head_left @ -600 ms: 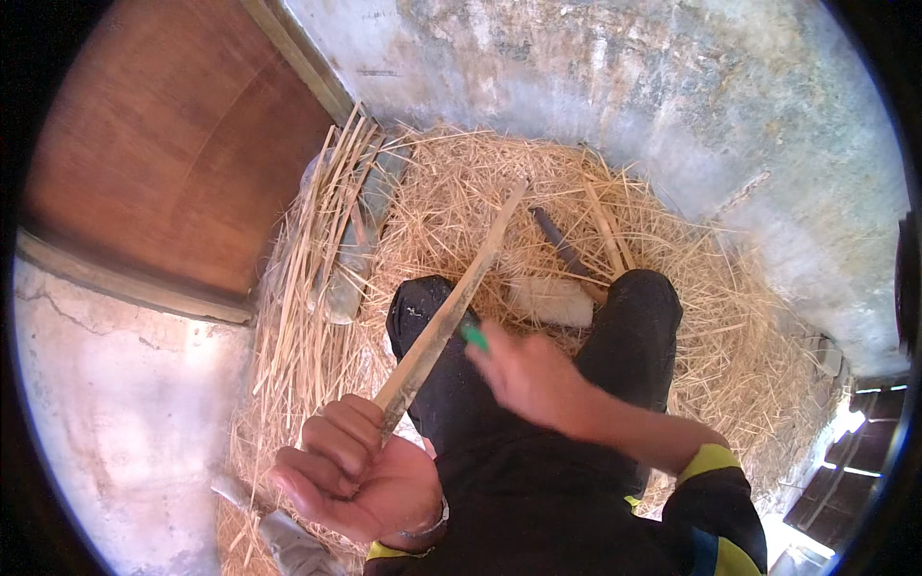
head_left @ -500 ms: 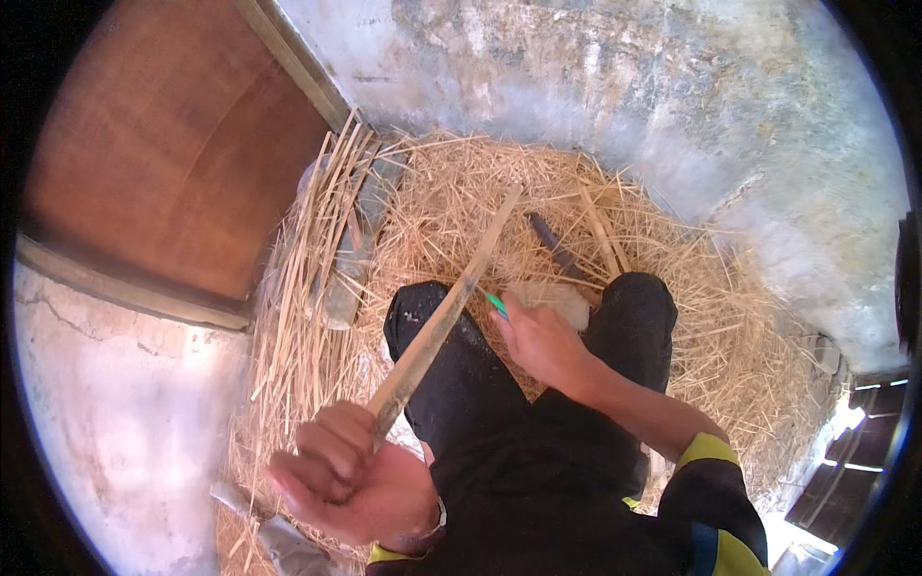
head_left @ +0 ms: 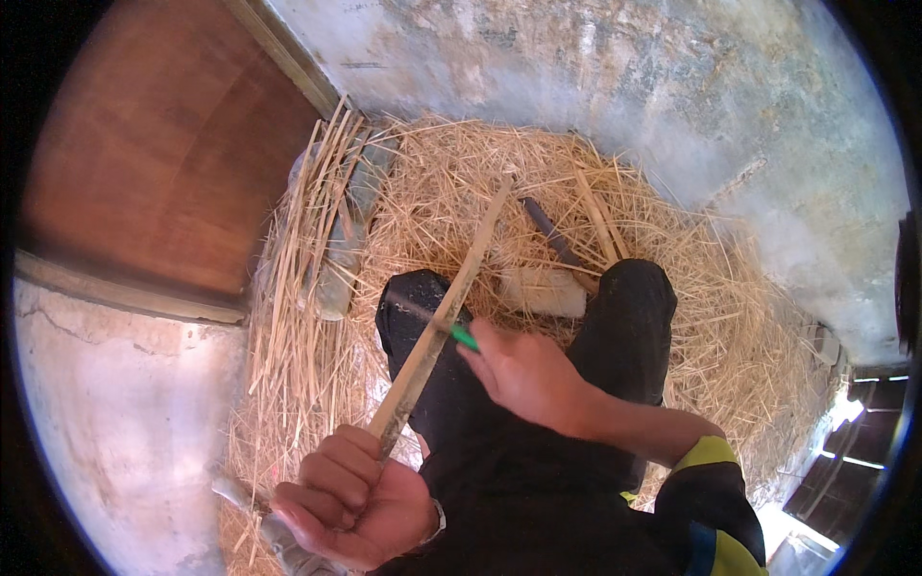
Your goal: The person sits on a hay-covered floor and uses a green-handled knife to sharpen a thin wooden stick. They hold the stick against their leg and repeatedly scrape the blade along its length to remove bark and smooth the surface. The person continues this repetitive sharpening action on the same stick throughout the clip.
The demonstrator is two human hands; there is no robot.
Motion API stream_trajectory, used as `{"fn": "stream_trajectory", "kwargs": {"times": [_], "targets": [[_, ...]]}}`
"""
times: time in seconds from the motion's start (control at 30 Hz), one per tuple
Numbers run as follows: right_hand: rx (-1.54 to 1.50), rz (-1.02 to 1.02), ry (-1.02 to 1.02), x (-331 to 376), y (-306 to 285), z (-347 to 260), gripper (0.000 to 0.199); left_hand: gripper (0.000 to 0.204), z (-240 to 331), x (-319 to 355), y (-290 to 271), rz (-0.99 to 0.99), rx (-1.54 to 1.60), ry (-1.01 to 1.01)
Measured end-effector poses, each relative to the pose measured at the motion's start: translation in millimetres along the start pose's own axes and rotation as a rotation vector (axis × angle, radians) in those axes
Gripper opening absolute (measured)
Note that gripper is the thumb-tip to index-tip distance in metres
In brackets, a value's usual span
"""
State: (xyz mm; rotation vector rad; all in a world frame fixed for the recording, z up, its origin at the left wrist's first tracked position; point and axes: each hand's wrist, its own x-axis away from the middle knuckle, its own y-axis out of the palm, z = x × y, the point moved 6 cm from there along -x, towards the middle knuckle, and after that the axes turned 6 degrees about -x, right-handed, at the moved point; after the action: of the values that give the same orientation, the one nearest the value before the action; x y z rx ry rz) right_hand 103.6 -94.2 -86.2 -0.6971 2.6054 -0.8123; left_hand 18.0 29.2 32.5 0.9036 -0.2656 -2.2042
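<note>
My left hand (head_left: 351, 494), at the lower left, is closed round the near end of a long flat bamboo strip (head_left: 415, 370). The strip slants up and away over my left thigh, its far end above the straw-like shavings. In my right hand (head_left: 538, 376) is a small knife (head_left: 465, 336) with a green handle, its fingers closed round it. The blade, thin and slightly blurred, points left and crosses the strip about midway along, near my left knee. Whether the edge bites into the strip, I cannot tell.
Pale shavings (head_left: 451, 158) cover the floor. A pale block (head_left: 543, 291) sits between my knees, beside a dark long-bladed tool (head_left: 549, 230) and two bamboo pieces (head_left: 597, 216). Thin split strips (head_left: 288, 317) are heaped at left, near a brown panel (head_left: 163, 163). A stained wall (head_left: 672, 96) rises behind.
My right hand has drawn the knife down and toward me along the strip, and its blade now shows across the strip. My left hand keeps its hold, nearly still.
</note>
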Motion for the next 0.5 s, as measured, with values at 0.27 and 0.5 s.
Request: {"fn": "stream_trajectory", "kwargs": {"times": [0.27,0.5], "targets": [[-0.005,-0.035,0.112,5,2,14,0.023,0.043,-12,2,6,-0.244,0.047,-0.068],[-0.044,-0.033,0.021,13,-4,-8,0.024,0.041,-8,-3,4,-0.109,0.065,0.009]]}}
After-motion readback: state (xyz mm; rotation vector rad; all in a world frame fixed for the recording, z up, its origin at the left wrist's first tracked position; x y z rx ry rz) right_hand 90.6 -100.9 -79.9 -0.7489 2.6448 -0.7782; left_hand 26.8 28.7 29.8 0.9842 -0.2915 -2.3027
